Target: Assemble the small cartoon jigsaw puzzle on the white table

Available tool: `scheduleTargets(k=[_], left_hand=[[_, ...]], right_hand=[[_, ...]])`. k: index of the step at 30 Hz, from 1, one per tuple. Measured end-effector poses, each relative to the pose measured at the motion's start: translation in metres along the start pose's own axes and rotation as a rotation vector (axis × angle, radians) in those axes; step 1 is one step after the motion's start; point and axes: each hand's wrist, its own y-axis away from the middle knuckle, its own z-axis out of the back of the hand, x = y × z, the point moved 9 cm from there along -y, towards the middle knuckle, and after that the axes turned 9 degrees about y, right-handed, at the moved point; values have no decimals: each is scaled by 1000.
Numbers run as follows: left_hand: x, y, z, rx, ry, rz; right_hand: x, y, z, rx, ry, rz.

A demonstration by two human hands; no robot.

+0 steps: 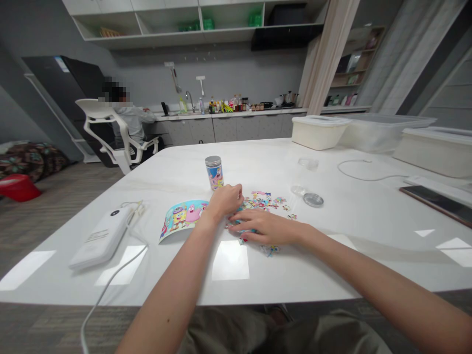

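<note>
Small colourful jigsaw puzzle pieces (pixel 263 201) lie in a loose heap on the white table (pixel 254 167). My right hand (pixel 267 226) rests flat over the near part of the heap, fingers stretched out and slightly apart, covering some pieces. At the heap's left edge is my left hand (pixel 224 200), its fingers curled in; whatever they may hold is hidden. A curved cartoon picture sheet (pixel 182 216) lies left of the left wrist, which hides its right end. Just beyond the left hand, a cartoon-printed can (pixel 214 172) with a silver lid stands upright.
Right of the pieces lie a round lid (pixel 313 199) and clear plastic bits (pixel 308 163). A white power bank (pixel 105 236) with a cable is at left; a phone (pixel 438 201) is at right. Storage boxes (pixel 319 132) line the far right. A person (pixel 131 123) sits beyond.
</note>
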Motion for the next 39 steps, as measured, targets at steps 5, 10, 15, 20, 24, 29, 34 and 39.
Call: scheduleTargets(k=[5, 10, 15, 20, 24, 29, 34, 39], left_hand=[[-3, 2, -2, 12, 31, -17], [-3, 2, -4, 14, 27, -23], [-5, 1, -8, 26, 8, -45], [-9, 2, -7, 37, -25, -74], [-16, 4, -5, 71, -43, -110], [-18, 5, -8, 110, -30, -96], [-18, 2, -10, 82, -3, -46], [-18, 1, -11, 77, 7, -22]], right_hand=[[9, -2, 0, 32, 25, 25], [8, -3, 1, -23, 61, 25], [4, -3, 3, -80, 105, 33], [-9, -2, 11, -159, 56, -32], [-24, -1, 8, -150, -16, -104], [-38, 3, 9, -173, -82, -154], [-33, 4, 17, -183, -11, -152], [-28, -1, 5, -112, 86, -147]])
